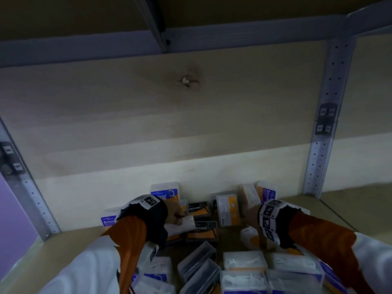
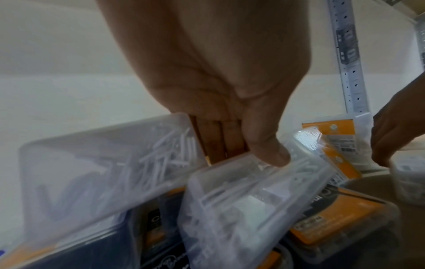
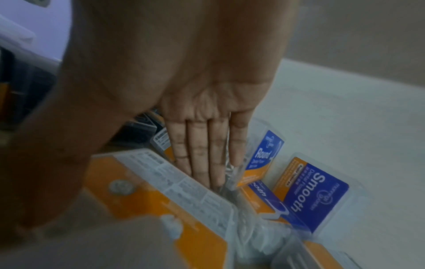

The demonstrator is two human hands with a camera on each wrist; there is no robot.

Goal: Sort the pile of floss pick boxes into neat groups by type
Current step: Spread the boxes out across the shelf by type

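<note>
A pile of floss pick boxes lies on a shelf. My left hand [image 1: 177, 216] [image 2: 246, 151] pinches a clear box of white picks [image 1: 182, 225] [image 2: 241, 200], thumb on its front and fingers behind it. It is raised above two black and orange Charcoal boxes [image 1: 203, 230]. My right hand [image 1: 253, 219] [image 3: 119, 196] reaches down with straight fingers [image 3: 204, 154]. Those fingers are on the far side of an orange-backed box [image 1: 250, 235] [image 3: 174, 191] and the thumb on its near side. Blue Smooth [image 3: 315, 198] and Round [image 3: 264, 152] boxes lean just beyond the fingers.
Another Smooth box [image 1: 109, 219] stands at the left and a Round box [image 1: 165, 193] leans on the back wall. Several clear boxes [image 1: 244, 259] crowd the shelf's front. Perforated metal uprights [image 1: 318, 155] flank the bay. Bare shelf board [image 1: 350, 209] shows at the right.
</note>
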